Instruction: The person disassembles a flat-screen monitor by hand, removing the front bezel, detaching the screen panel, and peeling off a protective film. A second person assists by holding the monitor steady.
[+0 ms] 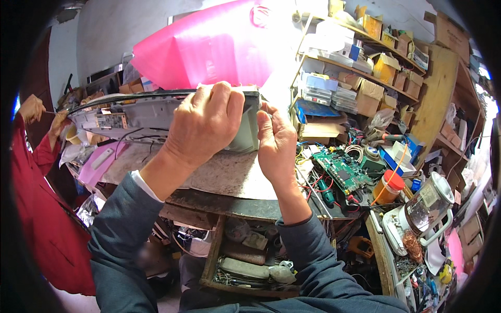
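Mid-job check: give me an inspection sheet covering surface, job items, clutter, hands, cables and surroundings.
Surface: pale, stained worktop with a dark front edge; open drawer beneath, full of odds and ends.
Job's things: grey flat-panel display housing, standing on edge.
Clutter: green circuit board, red-lidded jar and blender crowd the right side.
Hands: left hand grips the housing's top edge; right hand is at its right end, fingertips partly hidden.
Cables: black cable against the housing; orange cable near the jar.
Surroundings: pink sheet behind, box-filled shelves right, co-worker in red left.
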Demonstrator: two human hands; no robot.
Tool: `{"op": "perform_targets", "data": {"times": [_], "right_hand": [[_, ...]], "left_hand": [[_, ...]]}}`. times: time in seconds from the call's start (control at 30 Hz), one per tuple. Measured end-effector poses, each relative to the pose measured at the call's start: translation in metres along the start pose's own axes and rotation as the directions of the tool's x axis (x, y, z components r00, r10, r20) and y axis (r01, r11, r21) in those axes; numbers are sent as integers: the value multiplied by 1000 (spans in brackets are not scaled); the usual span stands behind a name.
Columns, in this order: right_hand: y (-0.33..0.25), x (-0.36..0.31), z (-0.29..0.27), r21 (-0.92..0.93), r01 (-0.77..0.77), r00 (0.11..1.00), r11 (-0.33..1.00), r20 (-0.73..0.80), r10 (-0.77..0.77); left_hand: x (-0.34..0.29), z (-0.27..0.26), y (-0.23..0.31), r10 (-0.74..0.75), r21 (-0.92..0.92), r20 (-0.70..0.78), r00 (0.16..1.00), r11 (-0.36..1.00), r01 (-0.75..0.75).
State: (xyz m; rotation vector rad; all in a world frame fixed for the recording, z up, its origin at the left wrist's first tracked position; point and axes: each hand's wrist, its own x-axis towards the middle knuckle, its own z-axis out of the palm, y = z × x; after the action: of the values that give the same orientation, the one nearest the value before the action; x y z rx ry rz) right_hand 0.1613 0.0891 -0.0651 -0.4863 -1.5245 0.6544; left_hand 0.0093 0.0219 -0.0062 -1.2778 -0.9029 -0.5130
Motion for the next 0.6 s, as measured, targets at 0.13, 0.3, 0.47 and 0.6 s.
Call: {"op": "perform_targets", "data": {"times": [0.13, 0.3, 0.47, 0.6], "right_hand": [[-12, 7, -13, -88, 0, 996, 996, 88, 7], [-23, 34, -51, -180, 80, 912, 980, 410, 1], [-22, 59, -67, -174, 55, 823, 983, 565, 54], [-22, 40, -54, -75, -19, 858, 997, 511, 55]], "left_hand": [[1, -2, 1, 15, -23, 1, 1000, 1000, -15], [-3, -8, 1, 7, -38, 14, 1000, 999, -7], [0, -8, 2, 0, -10, 38, 999, 1000, 0], [-5, -6, 1, -12, -17, 59, 998, 1000, 13]]}}
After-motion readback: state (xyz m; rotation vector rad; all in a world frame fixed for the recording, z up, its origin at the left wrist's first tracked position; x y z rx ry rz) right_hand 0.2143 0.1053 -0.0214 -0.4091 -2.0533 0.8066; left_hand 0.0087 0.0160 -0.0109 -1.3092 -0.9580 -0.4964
